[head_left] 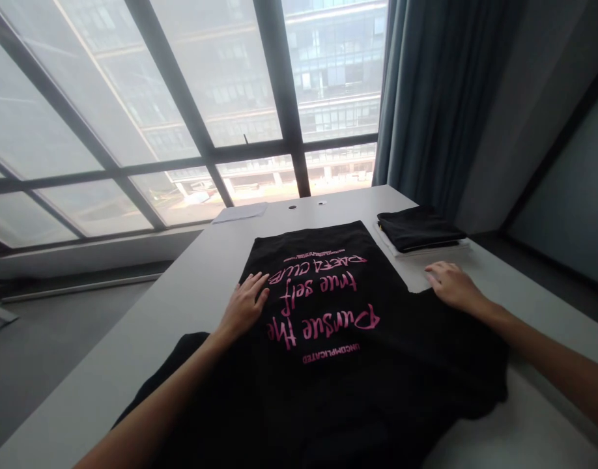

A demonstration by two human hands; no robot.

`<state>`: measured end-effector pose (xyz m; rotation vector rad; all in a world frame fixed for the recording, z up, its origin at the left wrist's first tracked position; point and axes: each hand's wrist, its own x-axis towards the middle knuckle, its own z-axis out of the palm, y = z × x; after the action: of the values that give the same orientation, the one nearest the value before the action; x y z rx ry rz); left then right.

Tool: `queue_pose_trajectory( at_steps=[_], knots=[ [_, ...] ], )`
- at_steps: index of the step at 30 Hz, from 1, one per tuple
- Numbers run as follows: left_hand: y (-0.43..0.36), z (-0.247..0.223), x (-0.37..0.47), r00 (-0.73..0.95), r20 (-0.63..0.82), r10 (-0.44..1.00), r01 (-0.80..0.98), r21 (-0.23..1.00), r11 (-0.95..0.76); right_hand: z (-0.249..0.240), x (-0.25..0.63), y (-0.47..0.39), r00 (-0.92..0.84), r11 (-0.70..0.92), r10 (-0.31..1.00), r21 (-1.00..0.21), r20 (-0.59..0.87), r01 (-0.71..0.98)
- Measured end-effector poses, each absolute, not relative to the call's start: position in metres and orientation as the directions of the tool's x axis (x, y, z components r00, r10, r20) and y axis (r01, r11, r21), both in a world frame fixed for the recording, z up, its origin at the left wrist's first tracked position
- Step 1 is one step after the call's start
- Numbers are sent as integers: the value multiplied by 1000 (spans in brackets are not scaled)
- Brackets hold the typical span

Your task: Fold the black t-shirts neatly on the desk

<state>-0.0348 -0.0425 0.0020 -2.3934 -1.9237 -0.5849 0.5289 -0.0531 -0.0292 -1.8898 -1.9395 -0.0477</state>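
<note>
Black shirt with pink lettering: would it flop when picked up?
The black shirt would probably flop, since its edges lie unevenly. It looks light, spread thinly over the table, and, lying flat, seems unlikely to roll.

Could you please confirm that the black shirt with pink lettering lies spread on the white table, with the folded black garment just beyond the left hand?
Not quite: the head view shows the folded black garment just beyond the right hand, not the left hand. The black shirt with pink lettering does lie spread on the white table.
</note>
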Motion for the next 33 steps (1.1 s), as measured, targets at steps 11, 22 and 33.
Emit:
queue_pose_trajectory(
  at_steps=[11, 22, 33],
  knots=[
    [-123, 25, 38, 486, 194, 852, 796, 306, -523, -19, 581, -104, 231, -187, 973, -527, 17, 829],
    [-217, 22, 104, 939, 18, 345, 308, 406, -860, 26, 587, -98, 196, -71, 941, -403, 277, 913],
    [-258, 29, 114, 899, 63, 434, 400, 284, -871, 7, 498, -261, -543, 640, 762, -287, 353, 712]
  ],
)
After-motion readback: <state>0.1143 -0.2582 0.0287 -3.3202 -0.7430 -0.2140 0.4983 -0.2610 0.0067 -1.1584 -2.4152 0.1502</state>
